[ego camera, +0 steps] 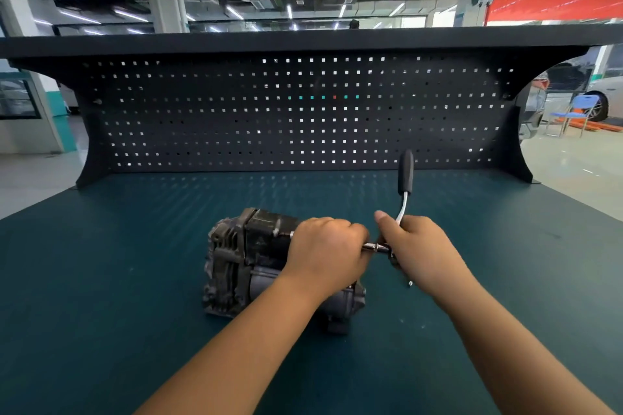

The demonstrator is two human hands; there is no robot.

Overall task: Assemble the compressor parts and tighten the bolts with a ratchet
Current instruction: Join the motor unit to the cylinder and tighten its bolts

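Compressor (236,256) sits mid-worktop (101,280); left hand (325,248) grips it steady, right hand (421,246) curls round the ratchet (405,175) near its head. Best to keep the tool square and swing short.

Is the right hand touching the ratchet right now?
Touching. Head view: the right hand grips the ratchet low on its shaft, the black handle free above.

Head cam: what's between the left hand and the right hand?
Head view: a chrome extension bar off the ratchet spans the gap from the left hand, on the compressor, to the right hand.
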